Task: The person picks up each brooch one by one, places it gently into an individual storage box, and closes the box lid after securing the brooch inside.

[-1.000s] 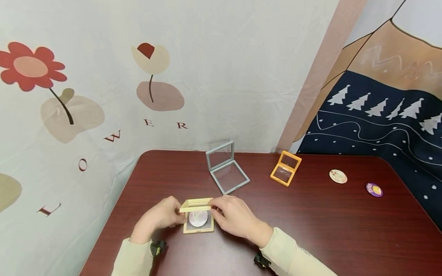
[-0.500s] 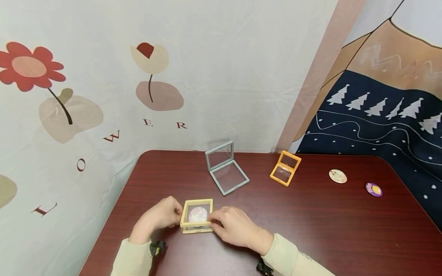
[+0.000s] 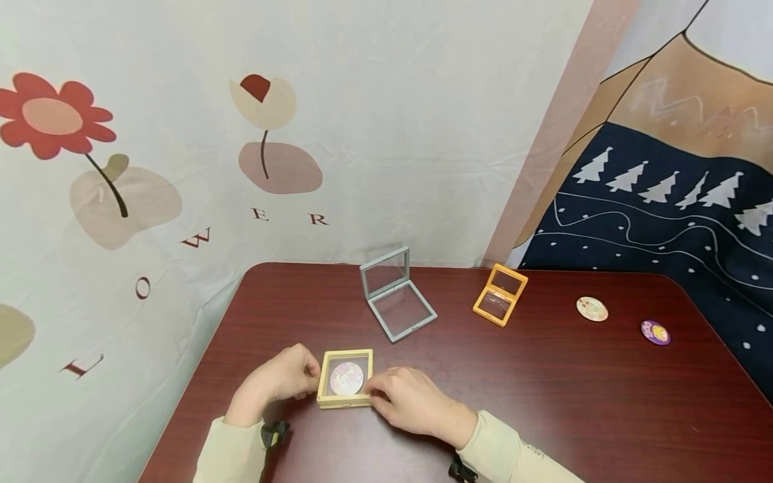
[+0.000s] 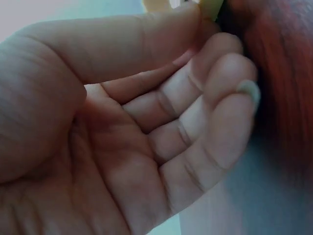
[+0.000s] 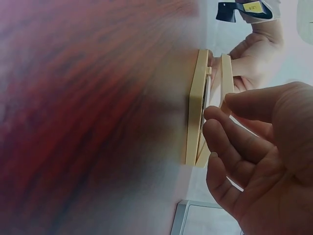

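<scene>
At the near part of the worktop (image 3: 543,396), left of its middle, both hands pinch one pale yellow case (image 3: 344,401); the left grip (image 3: 284,377) is narrow, thumb and forefinger set on the case's left side, the other fingers curled in toward the palm; the right grip (image 3: 417,404) is narrow too, thumb and fingertips at the near right corner. Seen from the right wrist, that thumb lies on the edge of the lid (image 5: 227,73) with the fingertips beside it — a gap shows between lid and base (image 5: 194,112). Seen from the head, the lid lies almost flat over the base, and a round pale pinkish disc (image 3: 347,380) shows through its clear window.

Just beyond the case stands a blue-grey case (image 3: 389,290), its lid tilted up at the back and its lower frame flat on the worktop; to the right of it, near the far edge, is a smaller orange case (image 3: 500,292), unfolded in the same way. Farther right lie two loose round pieces, well apart from the hands — a cream disc (image 3: 592,309) and, nearer, a purple disc (image 3: 655,333) with a yellow patch.

Behind the worktop hangs a pale cloth (image 3: 410,134) printed with flowers and letters; at the right it meets a dark blue panel (image 3: 652,225) with white trees.
</scene>
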`<state>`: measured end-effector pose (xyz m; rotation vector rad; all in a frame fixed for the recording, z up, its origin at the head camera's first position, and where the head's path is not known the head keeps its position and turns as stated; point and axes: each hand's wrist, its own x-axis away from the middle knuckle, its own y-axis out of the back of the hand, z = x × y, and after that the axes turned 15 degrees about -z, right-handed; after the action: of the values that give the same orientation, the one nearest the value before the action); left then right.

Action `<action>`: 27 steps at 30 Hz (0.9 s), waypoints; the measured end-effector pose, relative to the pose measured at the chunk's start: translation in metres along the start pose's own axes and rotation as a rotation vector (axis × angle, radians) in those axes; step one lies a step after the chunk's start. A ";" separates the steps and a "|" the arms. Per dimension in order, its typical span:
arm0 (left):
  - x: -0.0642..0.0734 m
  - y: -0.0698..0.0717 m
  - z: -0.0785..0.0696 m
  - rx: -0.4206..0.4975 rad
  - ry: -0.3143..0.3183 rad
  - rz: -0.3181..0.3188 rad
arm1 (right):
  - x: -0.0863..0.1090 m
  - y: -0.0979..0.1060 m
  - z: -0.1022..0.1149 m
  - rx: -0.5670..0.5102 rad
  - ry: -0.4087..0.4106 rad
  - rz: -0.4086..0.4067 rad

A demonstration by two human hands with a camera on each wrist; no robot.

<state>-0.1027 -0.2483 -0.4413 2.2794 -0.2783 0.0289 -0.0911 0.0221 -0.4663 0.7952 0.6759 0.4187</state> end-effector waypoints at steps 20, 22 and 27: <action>0.009 0.009 -0.015 -0.034 0.051 0.083 | -0.002 0.000 0.000 0.045 0.039 0.042; 0.008 0.008 -0.014 -0.044 0.025 0.086 | -0.002 -0.001 0.000 0.046 0.042 0.043; 0.007 0.007 -0.011 -0.060 -0.001 0.088 | -0.002 -0.001 0.000 0.051 0.052 0.045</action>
<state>-0.0967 -0.2453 -0.4279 2.2062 -0.3748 0.0635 -0.0929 0.0204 -0.4664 0.8517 0.7203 0.4659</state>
